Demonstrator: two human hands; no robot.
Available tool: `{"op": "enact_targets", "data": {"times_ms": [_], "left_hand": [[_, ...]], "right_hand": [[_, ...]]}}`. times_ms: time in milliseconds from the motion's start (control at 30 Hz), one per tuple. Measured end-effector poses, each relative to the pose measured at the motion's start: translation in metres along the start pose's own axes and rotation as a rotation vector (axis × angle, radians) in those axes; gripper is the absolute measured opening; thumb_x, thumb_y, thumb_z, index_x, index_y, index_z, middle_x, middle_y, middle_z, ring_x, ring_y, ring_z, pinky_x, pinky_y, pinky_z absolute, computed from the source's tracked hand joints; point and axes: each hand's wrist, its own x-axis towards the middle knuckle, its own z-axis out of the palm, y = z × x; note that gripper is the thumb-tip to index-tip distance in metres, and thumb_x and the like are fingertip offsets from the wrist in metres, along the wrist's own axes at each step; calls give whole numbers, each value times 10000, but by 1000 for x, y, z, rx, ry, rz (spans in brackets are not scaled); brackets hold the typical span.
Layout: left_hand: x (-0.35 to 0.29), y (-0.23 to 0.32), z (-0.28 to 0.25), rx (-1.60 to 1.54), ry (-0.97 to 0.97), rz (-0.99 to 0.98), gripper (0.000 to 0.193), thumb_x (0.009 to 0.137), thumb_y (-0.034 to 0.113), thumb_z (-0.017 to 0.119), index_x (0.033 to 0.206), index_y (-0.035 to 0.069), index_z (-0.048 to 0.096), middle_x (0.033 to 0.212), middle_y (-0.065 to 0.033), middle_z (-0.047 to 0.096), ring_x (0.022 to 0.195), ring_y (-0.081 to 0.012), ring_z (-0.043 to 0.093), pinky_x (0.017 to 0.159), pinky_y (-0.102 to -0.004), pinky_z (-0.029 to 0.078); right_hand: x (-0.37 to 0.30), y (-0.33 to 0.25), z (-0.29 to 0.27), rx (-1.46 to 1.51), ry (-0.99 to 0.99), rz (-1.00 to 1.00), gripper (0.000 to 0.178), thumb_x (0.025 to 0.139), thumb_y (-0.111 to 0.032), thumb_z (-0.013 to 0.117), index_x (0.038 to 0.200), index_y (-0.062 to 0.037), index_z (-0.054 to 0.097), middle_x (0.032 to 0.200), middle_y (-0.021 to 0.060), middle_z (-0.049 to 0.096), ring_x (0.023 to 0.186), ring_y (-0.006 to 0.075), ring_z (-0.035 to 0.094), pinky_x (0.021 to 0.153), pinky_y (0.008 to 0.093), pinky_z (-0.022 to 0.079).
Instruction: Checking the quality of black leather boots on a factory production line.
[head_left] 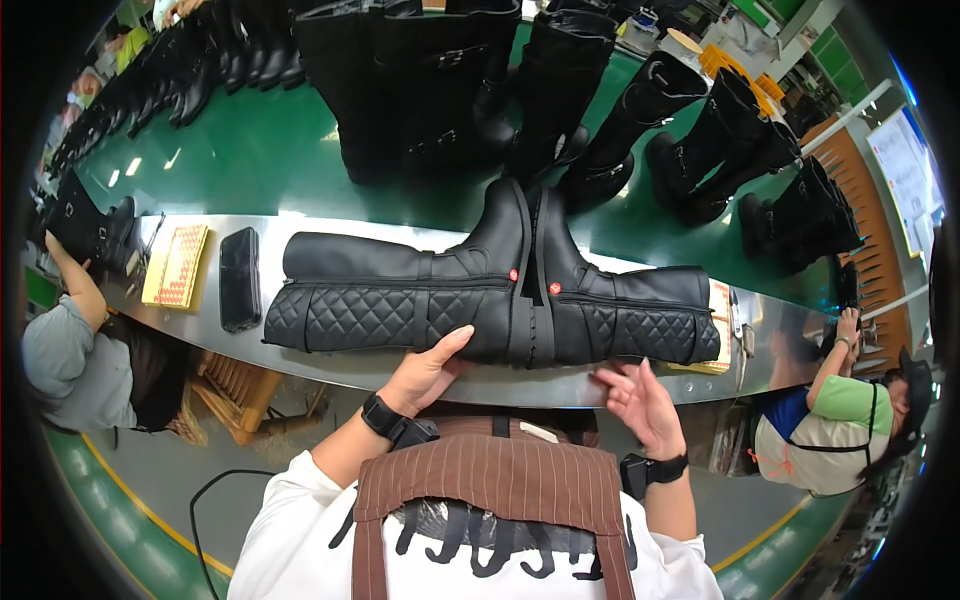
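The left hand (425,380) rests its thumb at the left boot (400,285); with fingers hidden, its grip cannot be told. The right hand (648,408) hovers, fingers spread, beside the right boot (630,310). Both boots lie soles facing on the metal counter (540,388), before standing boots (420,100).

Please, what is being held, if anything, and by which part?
The left grip has its thumb on the left boot, near the ankle; hidden fingers make a hold uncertain. The right grip is open, holding nothing.
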Motion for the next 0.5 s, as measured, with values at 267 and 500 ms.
{"op": "enact_targets", "data": {"times_ms": [267, 500], "left_hand": [[-25, 38, 39, 509, 173, 331, 356, 887, 83, 634, 1230, 41, 549, 1189, -41, 596, 1069, -147, 584, 938, -316, 480], [-49, 47, 97, 1649, 307, 746, 517, 739, 300, 756, 1115, -17, 596, 977, -232, 616, 796, -371, 645, 711, -407, 530]], "right_hand": [[22, -23, 63, 2, 3, -542, 201, 926, -198, 595, 955, -6, 644, 885, 71, 668, 665, 178, 639, 559, 298, 546], [-39, -37, 132, -981, 54, -813, 263, 865, -222, 690, 915, 34, 655, 670, 140, 656, 559, 196, 650, 525, 302, 487]]}}
